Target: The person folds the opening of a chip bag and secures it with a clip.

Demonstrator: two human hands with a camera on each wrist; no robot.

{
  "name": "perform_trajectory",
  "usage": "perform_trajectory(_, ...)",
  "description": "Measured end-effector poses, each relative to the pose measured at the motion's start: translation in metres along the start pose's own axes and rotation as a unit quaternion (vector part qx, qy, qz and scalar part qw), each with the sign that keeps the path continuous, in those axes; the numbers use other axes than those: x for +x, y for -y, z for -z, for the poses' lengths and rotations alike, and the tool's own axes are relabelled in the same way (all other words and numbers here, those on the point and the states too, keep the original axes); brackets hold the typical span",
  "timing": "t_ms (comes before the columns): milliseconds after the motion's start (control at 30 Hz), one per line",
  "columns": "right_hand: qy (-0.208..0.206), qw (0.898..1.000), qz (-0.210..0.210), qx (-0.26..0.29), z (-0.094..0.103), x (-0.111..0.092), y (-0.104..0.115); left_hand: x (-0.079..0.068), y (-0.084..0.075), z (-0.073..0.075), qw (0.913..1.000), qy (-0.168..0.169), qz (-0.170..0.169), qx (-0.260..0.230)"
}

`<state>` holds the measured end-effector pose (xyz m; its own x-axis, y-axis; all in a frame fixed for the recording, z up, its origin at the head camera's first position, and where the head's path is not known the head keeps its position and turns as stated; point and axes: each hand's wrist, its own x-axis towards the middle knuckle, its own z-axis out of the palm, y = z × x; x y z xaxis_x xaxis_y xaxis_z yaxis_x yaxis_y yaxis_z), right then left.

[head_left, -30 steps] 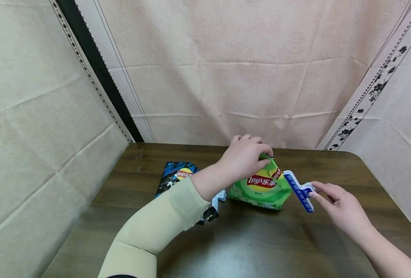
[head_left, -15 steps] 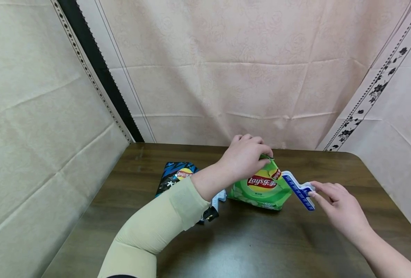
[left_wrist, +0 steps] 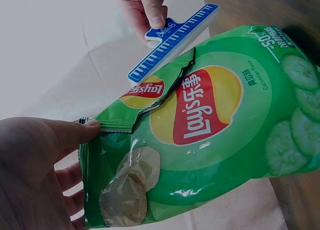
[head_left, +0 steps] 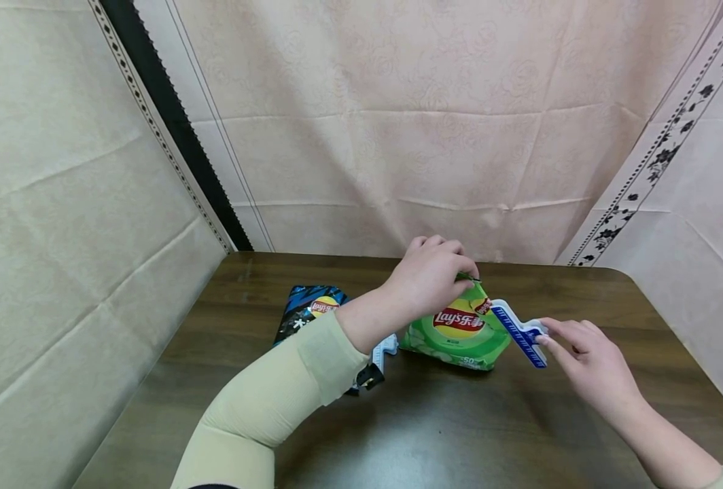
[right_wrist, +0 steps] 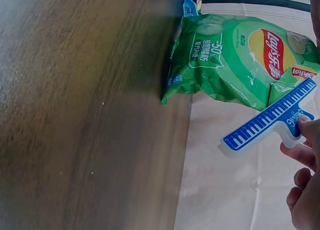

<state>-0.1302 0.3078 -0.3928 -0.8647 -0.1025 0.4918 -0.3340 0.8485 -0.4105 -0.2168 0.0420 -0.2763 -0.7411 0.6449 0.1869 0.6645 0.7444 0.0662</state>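
A green bag of potato chips (head_left: 456,346) stands on the table, its top folded over into a flap. My left hand (head_left: 429,275) pinches the folded end between thumb and fingers, the thumb lying on the flap in the left wrist view. With thumb and fingertips my right hand (head_left: 594,367) pinches the grip tabs of a blue and white bag clip (left_wrist: 172,44) printed with piano keys. The clip's long bar slants beside the bag; in both wrist views it overlaps the flap's edge (right_wrist: 292,79). The clip's white back side is mostly hidden.
A dark blue and black chip bag (head_left: 303,312) lies to the left, partly behind the left forearm. A light blue clip (head_left: 386,346) shows at its side. Brown wooden table (head_left: 459,435); pale cloth (head_left: 367,136) hangs behind it and at both sides.
My right hand has moved slightly left with the bag clip, bringing it closer to the green chip bag. The left hand keeps its hold on the bag with hardly any movement.
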Motion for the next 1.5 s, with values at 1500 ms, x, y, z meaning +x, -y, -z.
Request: perform_trajectory(1500, -0.047, 0.997, 0.05, 0.018, -0.014, 0.017, 0.025, -0.002, 0.001, 0.004, 0.9994, -0.023, 0.007, -0.023)
